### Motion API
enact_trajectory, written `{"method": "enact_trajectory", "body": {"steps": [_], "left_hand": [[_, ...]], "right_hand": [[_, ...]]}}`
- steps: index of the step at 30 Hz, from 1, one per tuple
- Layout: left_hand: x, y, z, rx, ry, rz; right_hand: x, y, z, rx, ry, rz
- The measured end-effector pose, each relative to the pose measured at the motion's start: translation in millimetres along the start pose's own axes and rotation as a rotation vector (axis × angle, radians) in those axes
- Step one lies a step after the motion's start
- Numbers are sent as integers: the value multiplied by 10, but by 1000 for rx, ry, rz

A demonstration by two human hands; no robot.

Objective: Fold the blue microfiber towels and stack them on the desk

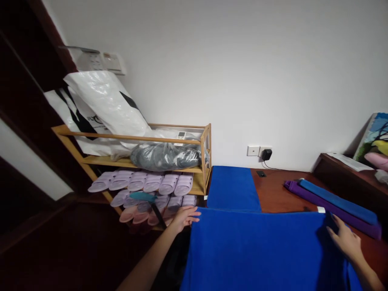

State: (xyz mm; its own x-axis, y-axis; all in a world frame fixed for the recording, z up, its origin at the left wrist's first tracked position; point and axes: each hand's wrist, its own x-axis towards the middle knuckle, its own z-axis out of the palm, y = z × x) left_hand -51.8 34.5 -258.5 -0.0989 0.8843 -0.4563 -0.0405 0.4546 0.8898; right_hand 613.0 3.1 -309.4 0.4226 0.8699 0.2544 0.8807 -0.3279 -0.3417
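Note:
A large blue towel [257, 250] is spread out in front of me, its top edge fairly straight and a small white tag near the top right. At its upper left corner my left hand [184, 217] grips the edge between thumb and fingers. My right hand [345, 238] is closed on the opposite side, close to the upper right corner. Behind it, a folded blue towel [233, 188] lies flat on the brown wooden tabletop [273, 194]. To the right rest a rolled or narrowly folded purple towel [327, 216] and a lighter blue one [338, 200], side by side.
On the left stands a wooden rack [206, 161] with rows of lilac slippers [151, 182], white bags [106, 105] and a plastic-wrapped dark bundle [166, 155]. A black plug [266, 154] sits in the wall socket, its cord trailing along the table's back. A raised brown ledge [348, 173] borders the right.

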Motion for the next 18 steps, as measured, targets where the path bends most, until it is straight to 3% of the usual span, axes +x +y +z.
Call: {"method": "enact_trajectory", "body": {"steps": [4,11,15,18], "left_hand": [[57,-31,28,-65,-22,-29],[126,46,82,-67,-22,-17],[214,129,161,-28,-1,20],[181,72,286,32,87,110]], "right_hand": [[-22,98,98,-156,14,-179],[29,193,226,-198,45,-178],[123,59,204,-200,88,-157],[113,-198,200,-130,84,-131]]}}
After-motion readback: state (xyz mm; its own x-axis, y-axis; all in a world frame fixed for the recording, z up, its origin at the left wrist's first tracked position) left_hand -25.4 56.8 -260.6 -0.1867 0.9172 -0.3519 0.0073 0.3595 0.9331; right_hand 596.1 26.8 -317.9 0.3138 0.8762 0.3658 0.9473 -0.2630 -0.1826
